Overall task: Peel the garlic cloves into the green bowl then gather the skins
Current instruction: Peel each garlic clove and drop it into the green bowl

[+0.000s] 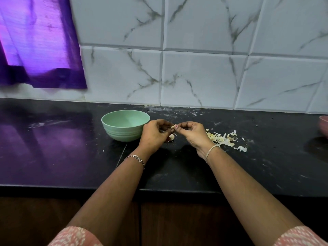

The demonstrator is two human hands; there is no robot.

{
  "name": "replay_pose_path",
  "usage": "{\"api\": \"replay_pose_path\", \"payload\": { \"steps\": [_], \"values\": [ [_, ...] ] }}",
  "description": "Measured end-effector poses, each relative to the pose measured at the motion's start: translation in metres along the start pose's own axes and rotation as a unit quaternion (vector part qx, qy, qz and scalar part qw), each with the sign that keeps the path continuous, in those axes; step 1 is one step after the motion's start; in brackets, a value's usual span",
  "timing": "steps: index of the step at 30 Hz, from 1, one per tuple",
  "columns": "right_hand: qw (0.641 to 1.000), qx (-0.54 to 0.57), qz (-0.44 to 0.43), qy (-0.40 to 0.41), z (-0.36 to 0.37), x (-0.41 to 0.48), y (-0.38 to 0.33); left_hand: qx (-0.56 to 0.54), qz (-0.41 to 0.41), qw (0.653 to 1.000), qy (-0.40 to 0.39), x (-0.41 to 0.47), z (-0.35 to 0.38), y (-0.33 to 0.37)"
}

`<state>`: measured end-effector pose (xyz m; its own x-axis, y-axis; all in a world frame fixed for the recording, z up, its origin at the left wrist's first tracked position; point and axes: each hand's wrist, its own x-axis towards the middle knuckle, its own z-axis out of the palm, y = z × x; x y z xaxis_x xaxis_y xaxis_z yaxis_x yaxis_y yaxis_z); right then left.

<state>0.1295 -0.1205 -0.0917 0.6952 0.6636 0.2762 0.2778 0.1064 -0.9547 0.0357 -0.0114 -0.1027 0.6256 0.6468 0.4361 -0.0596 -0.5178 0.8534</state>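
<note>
The green bowl (124,126) stands on the black counter (62,148), just left of my hands. Both hands meet over the counter to the right of the bowl. My left hand (154,135) and my right hand (191,134) pinch a small garlic clove (172,127) between their fingertips. More pale garlic (171,137) shows under my left hand's fingers; whether it is held or lying on the counter is unclear. A heap of papery garlic skins (223,139) lies on the counter right of my right hand. The bowl's inside looks empty from here.
A pink bowl (324,126) is cut off by the right edge. White marble tiles form the back wall (204,77), and a purple curtain (39,41) hangs at the left. Small skin flakes (241,148) dot the counter. The counter's front edge (71,188) runs below my wrists.
</note>
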Motion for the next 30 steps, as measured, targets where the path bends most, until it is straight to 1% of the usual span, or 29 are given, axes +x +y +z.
{"api": "replay_pose_path", "payload": {
  "steps": [5, 10, 15, 22, 25, 28, 30],
  "values": [
    [1.0, 0.022, 0.015, -0.009, 0.0001, 0.0031, 0.0026, -0.039, -0.018, 0.999, -0.006, -0.0004, -0.0003, 0.0017],
    [1.0, 0.0, 0.018, 0.009, 0.0001, 0.0031, 0.0019, -0.027, -0.013, 1.0, -0.002, -0.0011, -0.0001, 0.0023],
    [0.999, -0.046, -0.006, 0.028, 0.002, 0.0034, 0.0031, 0.002, -0.001, 1.0, 0.002, 0.0008, 0.0009, -0.0002],
    [0.998, -0.045, -0.008, 0.037, 0.0009, 0.0023, -0.0008, 0.024, 0.007, 1.0, 0.012, 0.0024, 0.0012, -0.0038],
    [0.995, -0.084, -0.018, 0.043, 0.0009, 0.0037, 0.0019, 0.025, 0.005, 1.0, 0.012, 0.0027, 0.0011, -0.0044],
    [0.992, -0.112, -0.04, 0.029, 0.0002, 0.0045, 0.0037, 0.022, 0.002, 1.0, 0.014, 0.0036, 0.0009, -0.0036],
    [0.983, -0.169, -0.056, 0.046, -0.0009, 0.0053, 0.0046, 0.018, 0.002, 1.0, 0.016, 0.0029, 0.0008, -0.0028]
  ]
}}
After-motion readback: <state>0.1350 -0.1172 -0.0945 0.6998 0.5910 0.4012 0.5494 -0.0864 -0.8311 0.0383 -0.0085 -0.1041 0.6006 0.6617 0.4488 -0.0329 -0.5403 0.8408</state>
